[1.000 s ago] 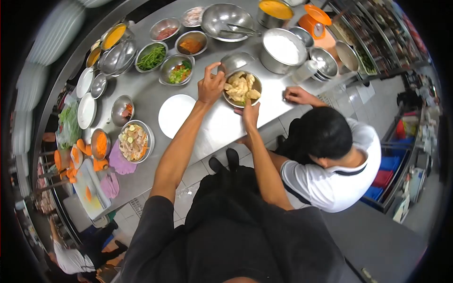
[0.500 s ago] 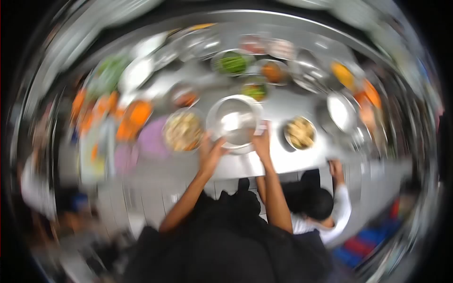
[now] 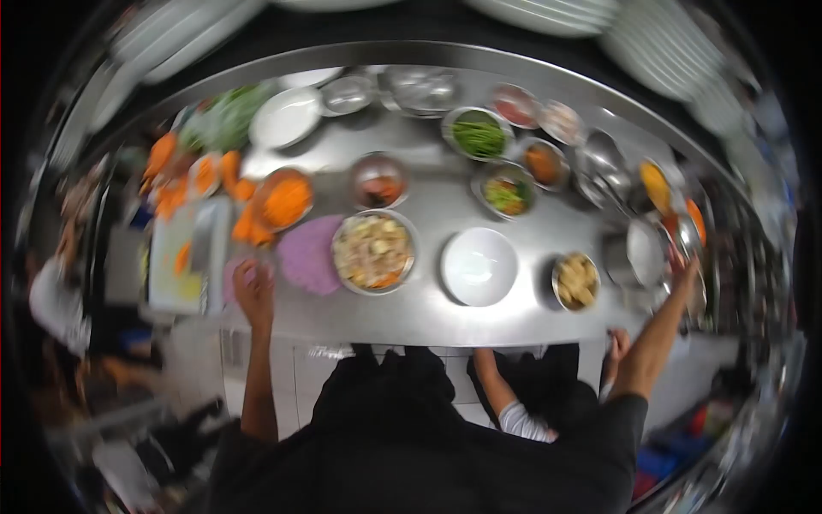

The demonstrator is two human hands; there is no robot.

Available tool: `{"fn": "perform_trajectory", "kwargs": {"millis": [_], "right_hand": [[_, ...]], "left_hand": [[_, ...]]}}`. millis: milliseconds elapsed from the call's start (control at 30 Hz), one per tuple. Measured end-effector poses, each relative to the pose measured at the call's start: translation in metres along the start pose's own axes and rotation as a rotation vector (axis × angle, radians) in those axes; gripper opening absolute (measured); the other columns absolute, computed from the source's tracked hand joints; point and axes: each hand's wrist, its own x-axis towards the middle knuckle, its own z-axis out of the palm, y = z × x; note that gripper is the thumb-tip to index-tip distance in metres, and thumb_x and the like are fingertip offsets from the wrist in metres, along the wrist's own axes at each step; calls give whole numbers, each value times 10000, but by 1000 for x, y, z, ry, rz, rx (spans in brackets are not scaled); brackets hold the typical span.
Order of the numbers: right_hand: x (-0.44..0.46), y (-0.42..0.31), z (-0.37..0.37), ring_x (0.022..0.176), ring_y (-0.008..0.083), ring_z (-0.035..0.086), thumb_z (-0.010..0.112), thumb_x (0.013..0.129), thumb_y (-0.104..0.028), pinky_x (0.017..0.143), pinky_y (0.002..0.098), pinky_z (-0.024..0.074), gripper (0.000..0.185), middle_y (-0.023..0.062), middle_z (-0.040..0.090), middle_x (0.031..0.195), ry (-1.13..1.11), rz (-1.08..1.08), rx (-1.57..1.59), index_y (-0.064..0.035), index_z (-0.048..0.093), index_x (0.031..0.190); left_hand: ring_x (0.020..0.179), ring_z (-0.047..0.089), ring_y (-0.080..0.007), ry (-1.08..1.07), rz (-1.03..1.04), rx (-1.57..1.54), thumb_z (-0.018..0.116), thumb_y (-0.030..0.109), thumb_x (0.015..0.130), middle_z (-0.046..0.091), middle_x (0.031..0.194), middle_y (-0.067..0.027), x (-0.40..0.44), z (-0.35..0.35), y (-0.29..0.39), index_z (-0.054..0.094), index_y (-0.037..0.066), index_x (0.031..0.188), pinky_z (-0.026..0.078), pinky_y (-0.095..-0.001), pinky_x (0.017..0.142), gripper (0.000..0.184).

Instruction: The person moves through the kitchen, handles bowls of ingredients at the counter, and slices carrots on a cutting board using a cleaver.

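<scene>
Pink cloth [image 3: 232, 279] lay at the left hand [image 3: 254, 295] and a steel bowl [image 3: 682, 232] at the right hand [image 3: 683, 268], each grip too blurred to determine, while a hurried sideways pull risked tipping the adjacent pot [image 3: 644, 251].

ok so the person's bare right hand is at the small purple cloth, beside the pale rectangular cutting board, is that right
Not quite: it's the wrong hand. The head view shows the person's bare left hand at the small purple cloth, beside the pale rectangular cutting board. The bare right hand is over toward the other end of the steel table.
</scene>
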Motion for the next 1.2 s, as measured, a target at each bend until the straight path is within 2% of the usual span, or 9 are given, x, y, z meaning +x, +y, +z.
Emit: {"fn": "perform_trajectory", "kwargs": {"millis": [400,500,567,633,767,833,967,1033,1200], "right_hand": [[-325,255,522,874,204,689,641,922,-133,763,305,571,422,141,671,1031,-1198,180,-327,-25,476,1295],[-351,331,640,872,235,698,700,855,-157,760,339,564,579,183,673,1054,-1336,0,-572,-58,419,1351],[-327,417,696,790,207,700,732,792,-119,672,315,558,767,168,683,970,-1217,-788,-910,-110,332,1446],[-308,456,734,906,342,695,709,757,-145,770,425,546,864,222,689,952,-1324,-296,-1219,-186,274,1502],[-288,517,739,946,389,657,714,741,-281,860,452,521,542,186,681,1000,-1124,-1169,-1288,-131,568,1241],[-331,460,719,964,392,649,712,764,-335,849,468,513,387,179,678,999,-999,-663,-1363,-106,623,1063],[-354,428,692,958,386,651,648,859,-334,814,472,504,282,164,690,976,-824,-903,-1178,-106,615,1022],[-357,413,679,667,242,693,673,888,-360,605,370,531,314,113,690,842,-845,-884,-1041,-74,603,1000],[-583,284,555,727,190,704,619,973,-241,542,265,535,261,72,687,955,-976,-269,-509,-60,569,1155]], "left_hand": [[730,625,-178,229,20,461,677,46,888,523,1146,-116,-84,4,19,578,28,1134,532,-260,602,266],[741,629,-194,249,-157,469,679,39,878,524,1152,-117,-119,-9,44,597,66,1131,534,-272,596,267],[745,632,-199,373,-230,509,680,38,875,524,1152,-122,-151,-29,34,600,78,1129,535,-279,593,269],[748,635,-203,473,-284,534,681,37,873,524,1153,-126,-174,-49,23,603,90,1128,535,-286,591,272],[758,639,-205,634,-463,480,687,36,861,521,1155,-136,-202,-86,-5,598,80,1129,537,-286,610,286],[761,640,-206,629,-443,489,687,37,860,519,1157,-137,-203,-107,-19,596,77,1132,538,-283,616,289],[803,631,-211,511,-535,364,674,50,871,498,1176,-137,-179,-155,-62,598,80,1141,546,-292,680,282],[907,604,-224,449,-531,327,663,53,882,481,1192,-142,-180,-187,-94,596,82,1153,547,-306,729,280],[1022,555,-239,225,-569,306,698,92,871,499,1172,-159,-208,-283,-200,596,71,1154,543,-301,727,301]]}}
